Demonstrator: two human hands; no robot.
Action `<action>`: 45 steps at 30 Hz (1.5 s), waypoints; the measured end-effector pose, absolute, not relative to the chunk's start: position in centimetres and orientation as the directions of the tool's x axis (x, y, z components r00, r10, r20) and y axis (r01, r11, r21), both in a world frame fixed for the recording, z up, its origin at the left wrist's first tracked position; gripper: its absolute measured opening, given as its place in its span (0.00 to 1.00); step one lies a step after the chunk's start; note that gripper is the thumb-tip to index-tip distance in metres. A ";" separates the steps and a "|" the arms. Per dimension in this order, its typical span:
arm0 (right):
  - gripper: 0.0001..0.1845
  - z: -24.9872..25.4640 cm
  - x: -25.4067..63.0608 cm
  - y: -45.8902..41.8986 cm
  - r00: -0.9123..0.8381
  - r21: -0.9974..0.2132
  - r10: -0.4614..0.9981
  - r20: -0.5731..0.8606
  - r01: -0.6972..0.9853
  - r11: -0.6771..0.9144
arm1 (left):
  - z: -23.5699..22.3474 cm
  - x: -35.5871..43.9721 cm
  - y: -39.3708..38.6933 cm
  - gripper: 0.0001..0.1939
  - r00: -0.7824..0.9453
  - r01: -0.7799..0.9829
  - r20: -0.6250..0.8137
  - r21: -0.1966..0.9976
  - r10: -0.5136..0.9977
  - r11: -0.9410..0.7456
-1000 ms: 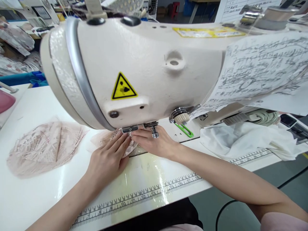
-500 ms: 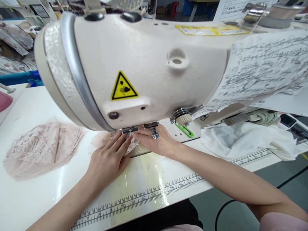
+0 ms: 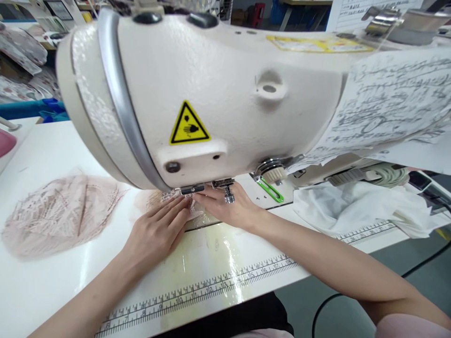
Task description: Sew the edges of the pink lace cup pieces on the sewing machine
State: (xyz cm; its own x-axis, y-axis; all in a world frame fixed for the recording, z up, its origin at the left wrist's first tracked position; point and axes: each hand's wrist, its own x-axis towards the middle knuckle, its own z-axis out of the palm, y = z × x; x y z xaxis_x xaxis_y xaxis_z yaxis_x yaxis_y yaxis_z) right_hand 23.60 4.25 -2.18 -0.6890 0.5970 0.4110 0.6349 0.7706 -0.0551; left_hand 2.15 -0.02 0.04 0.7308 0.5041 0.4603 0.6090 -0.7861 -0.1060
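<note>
A white sewing machine [image 3: 225, 98] fills the upper middle of the view, its head hiding the needle area. Below it lies a piece of pale pink lace fabric [image 3: 150, 199]. My left hand [image 3: 160, 227] rests flat on that piece, fingers stretched toward the machine's foot. My right hand [image 3: 232, 206] lies on the other side, fingers extended at the fabric's edge, tips partly hidden under the machine. To the left a second pink lace piece [image 3: 59, 216] is spread on the white table.
Small green-handled thread snips [image 3: 269, 190] lie on the machine bed at right. White cloth [image 3: 355, 206] is bunched farther right. A printed ruler strip [image 3: 197, 295] follows the table's front edge. Handwritten paper [image 3: 391, 98] covers the machine's arm.
My left hand has slid slightly over the lace, covering more of its near edge, with its fingers closer together. The camera view has shifted a little. My right hand stays nearly in place.
</note>
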 end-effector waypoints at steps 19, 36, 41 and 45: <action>0.09 -1.6 22.4 3.2 -0.623 -0.064 0.455 0.636 0.545 0.836 | 0.1 2.1 -0.3 0.07 0.641 0.691 0.513 -0.060 0.571 -0.720; 0.10 -2.6 21.9 2.7 -0.703 -0.048 0.395 0.592 0.459 0.887 | 0.1 1.0 0.2 0.17 0.666 0.697 0.432 -0.071 0.607 -0.714; 0.09 -2.7 22.1 2.9 -0.675 -0.052 0.383 0.630 0.455 0.889 | -0.1 1.2 0.1 0.18 0.660 0.712 0.411 -0.074 0.629 -0.698; 0.12 -2.6 22.3 3.0 -0.680 -0.047 0.405 0.611 0.480 0.876 | 0.0 1.5 -0.1 0.19 0.664 0.706 0.419 -0.082 0.619 -0.703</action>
State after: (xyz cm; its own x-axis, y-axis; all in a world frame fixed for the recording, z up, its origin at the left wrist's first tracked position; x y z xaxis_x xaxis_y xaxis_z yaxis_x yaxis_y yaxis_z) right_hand 22.26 2.97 -2.59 -0.6804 0.4051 0.6107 0.4798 0.8761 -0.0466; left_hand 1.51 -0.06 0.00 0.6642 0.6188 0.4194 0.7065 -0.7030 -0.0817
